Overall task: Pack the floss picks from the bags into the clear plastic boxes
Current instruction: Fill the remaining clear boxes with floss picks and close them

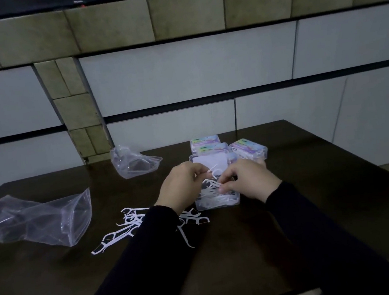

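Left hand (181, 185) and right hand (248, 177) both over the open clear plastic box (216, 201), mid-counter. Fingers of each hand curled, pinching thin white plastic floss picks (212, 178) between them just above the box mouth; one pick tip sticks up and to the right of the left hand's fingers. Exact count held: cannot tell.

Box is rectangular, transparent, its raised lid (210, 161) standing at the far side behind the hands. Inside, a layer of white picks lies along the near wall.

Loose white floss picks (116, 236) scattered flat on the dark brown wooden counter (316, 206), near and left of the box, partly hidden under the left black sleeve (138, 262). Each has a forked head and a thin pointed handle.

Three closed clear boxes with pastel labels (249, 149) stand just beyond the open box, touching or nearly so.

Large crumpled clear plastic bag (39, 218) lies far left on the counter, mouth open toward the right. Smaller clear plastic bag (134, 161) at the far edge, left of the closed boxes.
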Demonstrator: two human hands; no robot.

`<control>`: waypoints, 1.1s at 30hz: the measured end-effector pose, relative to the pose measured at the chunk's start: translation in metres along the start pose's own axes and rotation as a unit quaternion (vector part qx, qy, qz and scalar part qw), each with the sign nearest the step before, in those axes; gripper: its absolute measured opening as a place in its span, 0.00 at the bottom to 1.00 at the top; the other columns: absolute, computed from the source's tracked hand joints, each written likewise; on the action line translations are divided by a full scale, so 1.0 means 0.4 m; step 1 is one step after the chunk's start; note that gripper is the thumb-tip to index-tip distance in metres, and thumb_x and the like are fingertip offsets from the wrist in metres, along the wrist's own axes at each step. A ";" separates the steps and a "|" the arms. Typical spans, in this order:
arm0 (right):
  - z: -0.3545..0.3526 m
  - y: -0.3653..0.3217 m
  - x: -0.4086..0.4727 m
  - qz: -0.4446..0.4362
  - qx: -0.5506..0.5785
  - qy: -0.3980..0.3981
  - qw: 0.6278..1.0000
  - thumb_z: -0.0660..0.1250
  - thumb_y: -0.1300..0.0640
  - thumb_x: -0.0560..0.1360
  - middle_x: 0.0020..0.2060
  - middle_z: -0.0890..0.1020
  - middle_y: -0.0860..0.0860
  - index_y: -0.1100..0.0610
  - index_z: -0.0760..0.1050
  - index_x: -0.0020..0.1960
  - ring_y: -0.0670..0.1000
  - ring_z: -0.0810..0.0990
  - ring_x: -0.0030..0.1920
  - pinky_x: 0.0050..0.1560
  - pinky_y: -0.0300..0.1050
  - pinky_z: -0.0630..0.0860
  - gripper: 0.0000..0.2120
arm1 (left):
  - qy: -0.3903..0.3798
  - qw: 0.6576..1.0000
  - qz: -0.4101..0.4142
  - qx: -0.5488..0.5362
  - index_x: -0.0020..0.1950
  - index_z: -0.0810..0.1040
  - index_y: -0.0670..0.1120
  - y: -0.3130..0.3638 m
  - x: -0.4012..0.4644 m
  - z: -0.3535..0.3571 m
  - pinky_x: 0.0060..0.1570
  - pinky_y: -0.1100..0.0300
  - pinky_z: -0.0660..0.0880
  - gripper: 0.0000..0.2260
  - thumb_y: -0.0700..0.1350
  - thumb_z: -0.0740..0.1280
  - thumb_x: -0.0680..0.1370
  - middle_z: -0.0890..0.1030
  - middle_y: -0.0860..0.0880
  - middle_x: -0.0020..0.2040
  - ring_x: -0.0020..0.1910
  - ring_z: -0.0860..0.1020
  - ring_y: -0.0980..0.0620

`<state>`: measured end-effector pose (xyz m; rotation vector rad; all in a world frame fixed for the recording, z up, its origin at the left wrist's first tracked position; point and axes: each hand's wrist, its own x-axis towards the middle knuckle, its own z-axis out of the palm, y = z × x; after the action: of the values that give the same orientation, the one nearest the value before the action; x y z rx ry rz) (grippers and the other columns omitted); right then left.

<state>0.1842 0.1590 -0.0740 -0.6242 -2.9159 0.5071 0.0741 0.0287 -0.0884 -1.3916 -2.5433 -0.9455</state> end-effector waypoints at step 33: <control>0.002 0.025 -0.029 0.042 0.091 -0.065 0.993 0.77 0.41 0.64 0.67 0.71 0.46 0.43 0.65 0.69 0.51 0.68 0.68 0.71 0.61 0.59 0.38 | -0.051 0.988 0.021 -0.141 0.34 0.85 0.52 -0.070 -0.043 -0.038 0.51 0.50 0.70 0.13 0.55 0.63 0.63 0.82 0.59 0.40 0.49 0.72 0.56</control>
<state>0.1985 0.1625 -0.0788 -0.7165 -2.9245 0.8431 0.0590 -0.0034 -0.0958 -1.5964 -2.5162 -1.3006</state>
